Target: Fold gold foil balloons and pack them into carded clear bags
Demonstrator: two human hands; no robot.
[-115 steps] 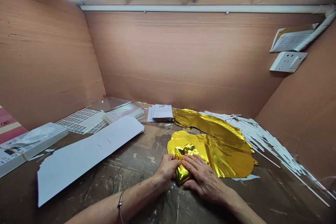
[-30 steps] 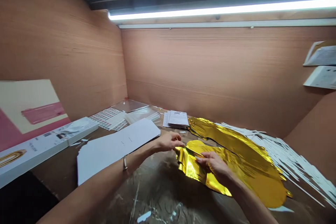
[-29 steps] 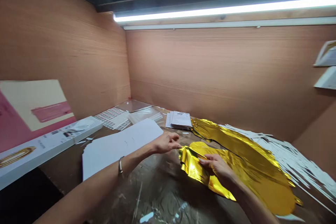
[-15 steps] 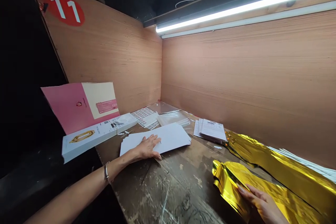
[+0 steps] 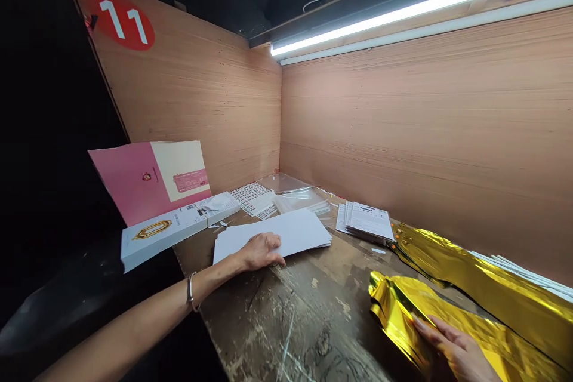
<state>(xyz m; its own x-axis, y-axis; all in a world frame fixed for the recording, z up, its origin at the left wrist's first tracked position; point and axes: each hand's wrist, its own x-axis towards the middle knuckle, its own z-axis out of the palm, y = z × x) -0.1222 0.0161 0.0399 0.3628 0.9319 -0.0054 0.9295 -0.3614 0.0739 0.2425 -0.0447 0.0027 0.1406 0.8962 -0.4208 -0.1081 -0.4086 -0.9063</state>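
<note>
My left hand [image 5: 262, 250] rests on a stack of white card sheets [image 5: 302, 228], with its fingers curled and its thumb by the stack's near edge. The fingertips seem closed on the card, though the hand itself hides part of the contact. At the lower right, my right hand [image 5: 454, 346] grips a folded gold foil balloon [image 5: 398, 316], thumb on top and the other fingers partly hidden. Behind it lies another length of gold foil [image 5: 483, 277].
White printed cards [image 5: 369, 222] are piled near the back wall. Clear plastic sleeves [image 5: 304, 198] and a sticker sheet [image 5: 253, 196] lie in the corner. A long white box [image 5: 179, 227] leans by a pink folder [image 5: 134, 182] at left. The scratched tabletop [image 5: 290, 316] ends at its left edge.
My left hand's fingers, spread flat on the white card before, have drawn in and curled. My right hand keeps its hold on the foil. The view has shifted slightly.
</note>
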